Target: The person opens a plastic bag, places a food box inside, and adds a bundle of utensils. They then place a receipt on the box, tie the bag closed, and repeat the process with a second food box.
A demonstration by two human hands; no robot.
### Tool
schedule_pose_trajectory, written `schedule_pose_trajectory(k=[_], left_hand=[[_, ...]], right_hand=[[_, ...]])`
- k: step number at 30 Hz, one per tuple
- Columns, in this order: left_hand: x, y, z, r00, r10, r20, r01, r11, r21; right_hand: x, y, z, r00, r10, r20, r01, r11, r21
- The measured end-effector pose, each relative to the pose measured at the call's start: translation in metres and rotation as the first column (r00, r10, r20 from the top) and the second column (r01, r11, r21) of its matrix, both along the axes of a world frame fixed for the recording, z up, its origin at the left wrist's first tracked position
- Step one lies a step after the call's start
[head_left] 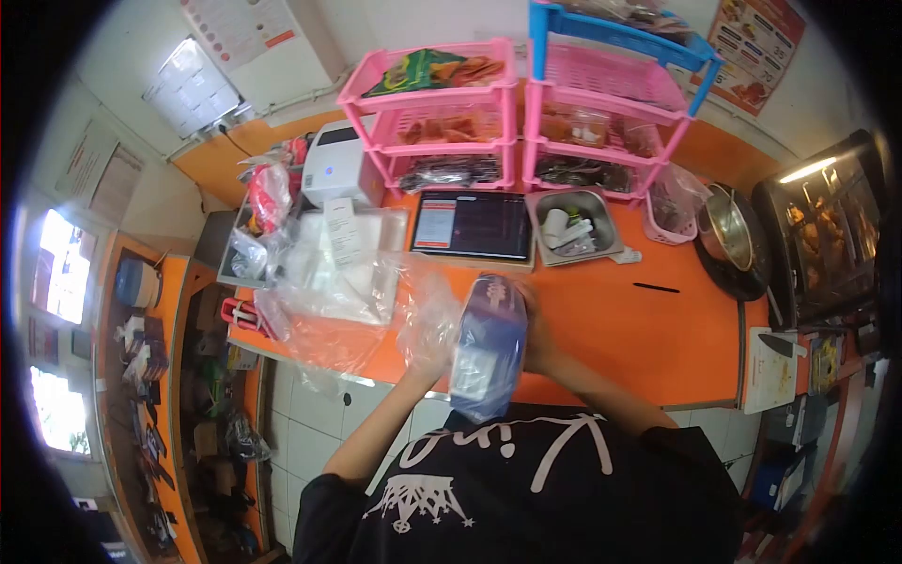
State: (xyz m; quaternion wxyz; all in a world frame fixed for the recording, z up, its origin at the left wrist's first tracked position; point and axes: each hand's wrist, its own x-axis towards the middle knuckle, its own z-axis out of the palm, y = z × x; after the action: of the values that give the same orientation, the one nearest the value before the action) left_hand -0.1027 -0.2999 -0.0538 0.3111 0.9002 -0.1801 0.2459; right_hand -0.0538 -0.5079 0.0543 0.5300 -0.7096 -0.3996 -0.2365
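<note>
A blue package (489, 348) with a clear, shiny wrapping and a pale label stands on end close to my chest. My right hand (537, 334) grips it along its right side, with most of the fingers hidden behind it. A large clear plastic bag (324, 329) spreads over the left part of the counter and bunches up at the package's left side. My left hand (428, 352) is closed on the bunched part of this bag, and its fingers show only dimly through the plastic.
On the orange counter (620, 348) are a tablet (473, 226), a steel tray (573, 226), a black pen (656, 288) and a white printer (340, 164). Pink racks (437, 94) stand behind. At right are a pan (728, 230) and a lit glass cabinet (822, 226).
</note>
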Motion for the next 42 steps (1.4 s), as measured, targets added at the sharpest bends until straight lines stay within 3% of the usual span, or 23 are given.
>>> schedule_pose_trajectory(k=[1,2,3,4,5,7,8,9,10,14,15,16,18,19,21,26,32,35,36,37,38,40,42], left_hand=[[-0.001,-0.013,0.021,1.000,-0.010,0.001,0.010,1.000,-0.002],[-0.007,-0.027,0.064,0.987,0.119,-0.108,-0.078,0.944,0.321],[-0.008,-0.039,0.102,0.948,0.272,-0.164,-0.116,0.777,0.618],[0.007,-0.054,0.127,0.968,0.218,0.121,-0.218,0.503,0.837],[0.007,-0.053,0.126,0.969,0.212,0.126,-0.219,0.501,0.837],[-0.004,-0.040,0.121,0.967,-0.022,-0.255,0.109,0.937,0.332],[-0.007,-0.043,0.114,0.974,-0.013,-0.225,0.103,0.913,0.395],[-0.010,-0.047,0.103,0.974,-0.019,-0.225,0.109,0.912,0.396],[-0.014,-0.051,0.089,0.988,-0.005,-0.157,0.061,0.933,0.354],[-0.018,-0.067,0.034,0.946,0.210,-0.248,-0.114,0.929,0.353],[-0.016,-0.074,0.027,0.905,0.295,-0.308,-0.197,0.930,0.311],[-0.016,-0.082,0.022,0.844,0.379,-0.380,-0.317,0.923,0.217],[-0.011,-0.085,0.005,0.827,0.413,-0.381,-0.372,0.911,0.179],[-0.007,-0.089,0.003,0.811,0.440,-0.386,-0.424,0.896,0.132],[-0.002,-0.098,0.006,0.815,0.464,-0.347,-0.454,0.884,0.114],[0.001,-0.104,0.033,0.773,0.524,-0.357,-0.526,0.845,0.099],[-0.010,-0.073,0.009,0.814,0.104,-0.571,-0.427,0.774,-0.468],[-0.010,-0.053,0.003,0.803,0.045,-0.594,-0.304,0.888,-0.345],[-0.008,-0.046,0.001,0.928,0.085,-0.361,-0.097,0.995,-0.015],[-0.007,-0.042,-0.002,0.994,0.012,-0.112,0.030,0.931,0.363],[-0.007,-0.041,-0.005,0.994,0.007,-0.108,0.033,0.932,0.361],[-0.009,-0.040,-0.011,0.833,-0.149,-0.533,-0.109,0.900,-0.421],[-0.010,-0.035,-0.023,0.794,-0.231,-0.562,-0.171,0.802,-0.572]], right_hand=[[-0.008,-0.003,-0.022,0.848,0.167,-0.502,-0.222,0.974,-0.053],[-0.024,-0.008,-0.048,0.439,0.230,-0.869,-0.429,0.903,0.023],[-0.044,-0.020,-0.055,0.442,0.188,-0.877,-0.498,0.865,-0.066],[-0.047,-0.032,-0.058,0.444,0.187,-0.876,-0.492,0.868,-0.065],[-0.046,-0.043,-0.061,0.403,0.266,-0.876,-0.574,0.819,-0.015],[-0.040,-0.063,-0.064,0.299,0.412,-0.861,-0.715,0.694,0.083],[-0.035,-0.072,-0.064,0.301,0.412,-0.860,-0.711,0.698,0.086],[-0.024,-0.081,-0.060,-0.179,0.515,-0.838,-0.470,0.704,0.533],[-0.013,-0.092,-0.057,-0.555,0.632,-0.541,-0.024,0.638,0.770],[0.068,-0.119,-0.058,-0.084,0.611,-0.787,0.151,0.789,0.596],[0.095,-0.126,-0.046,0.306,0.255,-0.917,-0.106,0.967,0.233],[0.121,-0.133,-0.036,0.696,-0.056,-0.715,-0.165,0.958,-0.236],[0.160,-0.138,-0.035,0.871,-0.452,-0.190,0.194,0.673,-0.714],[0.173,-0.135,-0.040,0.871,-0.453,-0.191,0.195,0.674,-0.713],[0.193,-0.125,-0.060,0.839,-0.542,0.053,0.202,0.219,-0.955],[0.214,-0.114,-0.101,0.840,-0.508,0.192,0.296,0.132,-0.946],[0.199,-0.127,-0.058,0.845,-0.519,0.132,0.253,0.171,-0.952],[0.193,-0.137,-0.030,0.837,-0.536,0.111,0.305,0.287,-0.908],[0.194,-0.138,-0.025,0.843,-0.534,0.059,0.247,0.287,-0.926],[0.194,-0.141,-0.021,0.846,-0.534,0.007,0.188,0.286,-0.940],[0.198,-0.143,-0.033,0.843,-0.538,0.011,0.193,0.283,-0.939],[0.209,-0.140,-0.060,0.901,-0.433,0.020,0.183,0.338,-0.923],[0.206,-0.140,-0.068,0.891,-0.454,0.017,0.188,0.334,-0.924]])
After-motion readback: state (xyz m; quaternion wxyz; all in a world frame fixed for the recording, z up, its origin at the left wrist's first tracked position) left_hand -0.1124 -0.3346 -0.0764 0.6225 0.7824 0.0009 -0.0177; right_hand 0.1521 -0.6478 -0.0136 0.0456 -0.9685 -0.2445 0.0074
